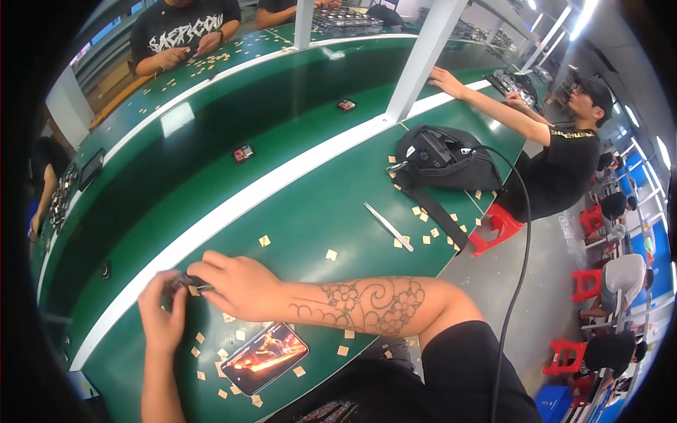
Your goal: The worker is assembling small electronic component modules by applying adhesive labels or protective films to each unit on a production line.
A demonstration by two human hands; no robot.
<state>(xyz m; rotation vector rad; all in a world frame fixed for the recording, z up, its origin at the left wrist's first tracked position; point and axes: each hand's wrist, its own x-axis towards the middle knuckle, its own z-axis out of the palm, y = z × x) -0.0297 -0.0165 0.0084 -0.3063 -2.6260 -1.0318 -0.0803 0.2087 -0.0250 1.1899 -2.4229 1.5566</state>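
Observation:
My left hand (161, 307) is closed around a small black part (182, 280), its thumb and fingers on either side. My right hand (236, 282) reaches in from the right, fingers pinched together against the same part. A tan square piece (194, 290) shows at the part between the two hands. A thin shiny bit sticks out by the right fingertips, too small to make out. Below the hands lies a phone (264, 358) with a lit screen. Small tan squares (343, 350) are scattered around it. A pair of silver tweezers (389, 227) lies farther right on the green table (310, 289).
A black bag (448, 158) with a cable rests at the right. Beyond a white rail (233, 204), a dark green belt carries small devices (243, 153). A white post (423, 63) rises from the rail. Co-workers sit across the belt and at the right, near a red stool (497, 229).

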